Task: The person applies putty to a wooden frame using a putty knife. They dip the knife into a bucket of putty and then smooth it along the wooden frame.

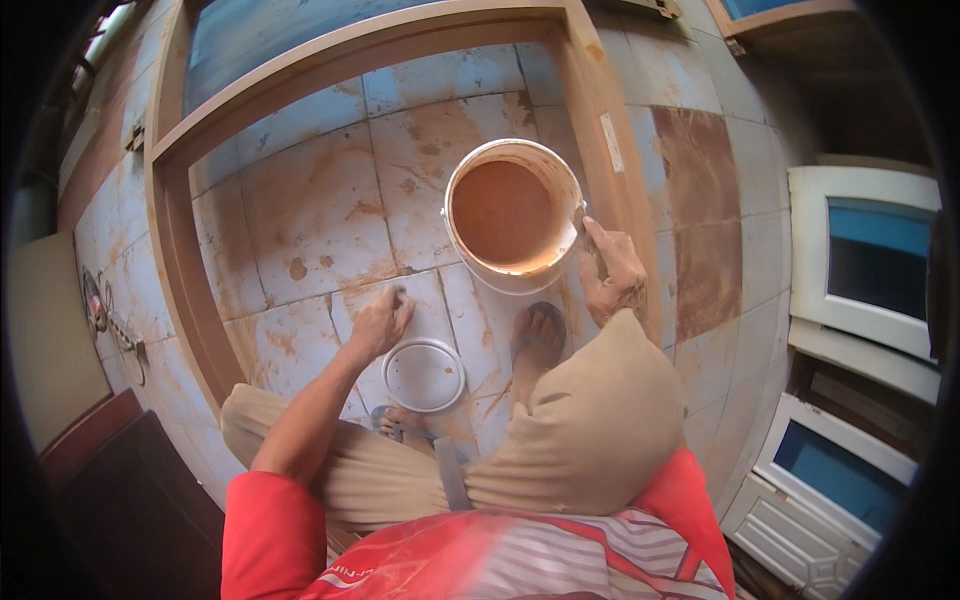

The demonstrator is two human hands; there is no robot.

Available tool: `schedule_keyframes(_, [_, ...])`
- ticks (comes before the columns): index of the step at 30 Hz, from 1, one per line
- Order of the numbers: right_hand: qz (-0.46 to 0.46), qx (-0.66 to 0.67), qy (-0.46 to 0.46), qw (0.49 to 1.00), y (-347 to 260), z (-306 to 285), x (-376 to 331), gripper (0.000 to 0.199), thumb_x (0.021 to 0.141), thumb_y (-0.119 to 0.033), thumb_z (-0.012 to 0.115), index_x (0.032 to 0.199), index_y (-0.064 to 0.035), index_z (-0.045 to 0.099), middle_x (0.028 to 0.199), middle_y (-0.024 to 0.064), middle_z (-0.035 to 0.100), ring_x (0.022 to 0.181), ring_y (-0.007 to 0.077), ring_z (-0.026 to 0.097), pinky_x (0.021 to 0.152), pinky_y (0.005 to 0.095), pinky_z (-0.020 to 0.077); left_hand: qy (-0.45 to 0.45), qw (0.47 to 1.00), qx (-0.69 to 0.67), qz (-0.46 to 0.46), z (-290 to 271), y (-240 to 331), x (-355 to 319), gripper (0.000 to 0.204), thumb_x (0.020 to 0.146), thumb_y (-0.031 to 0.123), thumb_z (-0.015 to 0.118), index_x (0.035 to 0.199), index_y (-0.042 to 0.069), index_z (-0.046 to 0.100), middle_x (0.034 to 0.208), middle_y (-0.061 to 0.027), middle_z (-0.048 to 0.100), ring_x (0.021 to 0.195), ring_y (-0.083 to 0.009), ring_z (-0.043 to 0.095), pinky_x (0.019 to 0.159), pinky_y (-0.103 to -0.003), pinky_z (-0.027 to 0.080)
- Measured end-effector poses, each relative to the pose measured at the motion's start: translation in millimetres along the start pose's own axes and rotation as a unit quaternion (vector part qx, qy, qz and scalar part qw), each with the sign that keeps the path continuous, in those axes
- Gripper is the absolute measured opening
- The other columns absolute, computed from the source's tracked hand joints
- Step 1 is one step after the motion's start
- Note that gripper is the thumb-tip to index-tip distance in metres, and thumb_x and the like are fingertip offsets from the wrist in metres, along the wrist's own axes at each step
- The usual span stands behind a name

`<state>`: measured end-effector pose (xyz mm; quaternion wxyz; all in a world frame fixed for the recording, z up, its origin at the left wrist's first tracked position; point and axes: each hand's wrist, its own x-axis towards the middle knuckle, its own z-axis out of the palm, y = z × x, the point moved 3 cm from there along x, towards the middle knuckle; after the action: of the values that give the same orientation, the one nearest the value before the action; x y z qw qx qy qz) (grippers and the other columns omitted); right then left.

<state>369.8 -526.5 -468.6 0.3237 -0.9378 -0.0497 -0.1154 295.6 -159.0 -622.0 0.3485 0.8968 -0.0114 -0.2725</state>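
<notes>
Floor (300, 215): pale tiles with rust-brown stains, spread across the scene.
Wooden frame (600, 120): large, lying flat on the tiles; rails run along the left, far and right sides.
White window frames (865, 255): stacked at the far right, with blue panes.
Bucket (512, 215): white, round, open, holding orange-brown paste; stands inside the frame, just left of its right rail, beyond the sandalled foot (538, 340).
Lid (423, 375): white, round, flat on the tiles, near side, between the feet.
Right hand (612, 270): at the bucket's right rim, fingers curled around a small tool; the tool itself is too hidden to identify.
Left hand (380, 322): loosely curled, knuckles pressed on the tile, holding nothing, just beyond the lid.
</notes>
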Motion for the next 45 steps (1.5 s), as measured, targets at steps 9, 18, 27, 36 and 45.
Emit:
schedule_keyframes(9, [0.117,0.004,0.039,0.992,30,-23,39,0.033,0.092,-0.012,0.061,0.123,0.0016,0.064,0.102,0.0193,0.066,0.089,0.0329,0.064,0.081,0.0413,0.0512,0.189,0.958,-0.186,0.11,-40,153,78,0.064,0.103,0.032,0.054,0.154,0.002,0.029,0.146,-0.0255,0.048,0.136,-0.0365,0.048,0.112,-0.042,0.04])
schedule_keyframes(18, [0.103,0.015,0.023,0.994,17,-26,26,0.038,0.089,-0.004,0.063,0.127,-0.0021,0.063,0.108,0.0172,0.067,0.097,0.0321,0.066,0.084,0.0418,0.0541,0.147,0.941,-0.272,0.135,-44,172,93,0.05,0.104,0.015,0.039,0.152,0.002,0.034,0.146,-0.0216,0.049,0.139,-0.032,0.046,0.115,-0.041,0.036])
schedule_keyframes(27, [-0.025,-0.046,-0.101,0.994,-27,-12,11,0.049,0.084,-0.001,0.068,0.131,-0.0129,0.065,0.102,0.0104,0.064,0.09,0.0286,0.067,0.076,0.0407,0.0548,0.17,0.941,-0.265,0.121,-43,165,105,0.046,0.104,0.022,0.044,0.148,0.008,0.042,0.141,-0.0209,0.055,0.132,-0.0359,0.053,0.11,-0.043,0.041])
schedule_keyframes(36, [-0.025,-0.141,-0.178,0.974,-14,-8,-19,0.049,0.088,-0.008,0.067,0.135,-0.0221,0.064,0.096,0.0074,0.062,0.084,0.0275,0.066,0.072,0.0412,0.0544,0.167,0.945,-0.251,0.125,-47,162,103,0.046,0.104,0.026,0.044,0.147,0.009,0.042,0.144,-0.0206,0.052,0.134,-0.0385,0.05,0.11,-0.045,0.04])
schedule_keyframes(45, [0.08,-0.19,-0.295,0.933,3,-74,-60,0.026,0.092,-0.011,0.063,0.117,-0.0126,0.069,0.098,0.0154,0.065,0.089,0.0351,0.065,0.076,0.0446,0.0524,0.152,0.948,-0.251,0.121,-40,129,113,0.054,0.104,0.046,0.045,0.147,0.012,0.046,0.142,-0.0191,0.055,0.13,-0.0368,0.053,0.106,-0.046,0.043])
